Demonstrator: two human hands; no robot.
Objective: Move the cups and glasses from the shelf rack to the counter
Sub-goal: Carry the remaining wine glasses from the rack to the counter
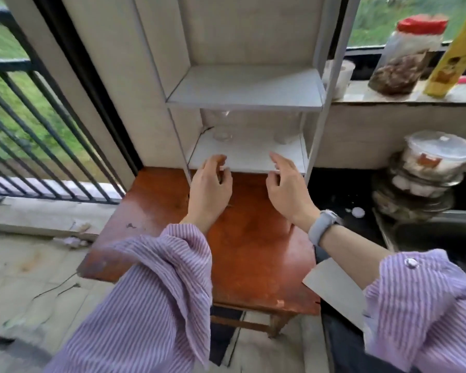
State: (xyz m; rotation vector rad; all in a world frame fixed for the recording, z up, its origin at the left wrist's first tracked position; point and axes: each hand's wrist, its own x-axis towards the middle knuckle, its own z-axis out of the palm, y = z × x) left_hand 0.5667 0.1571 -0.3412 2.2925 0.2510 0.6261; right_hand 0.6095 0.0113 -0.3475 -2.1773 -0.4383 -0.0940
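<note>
A white shelf rack (pixel 244 103) stands on a reddish wooden table (pixel 242 254). On its lower shelf, partly hidden under the shelf above, stand two clear glasses: one at the left (pixel 221 127) and one at the right (pixel 285 130). My left hand (pixel 209 187) hovers at the lower shelf's front edge with fingers loosely curled and holding nothing. My right hand (pixel 287 184), a watch on its wrist, is beside it with fingers apart, also holding nothing. Both hands are short of the glasses.
A dark counter (pixel 342 195) lies right of the table, with stacked lidded food containers (pixel 425 170) and a sink edge. On the window ledge stand a red-lidded jar (pixel 406 55), a yellow box (pixel 455 49) and a white cup (pixel 339 76). A railing is at the left.
</note>
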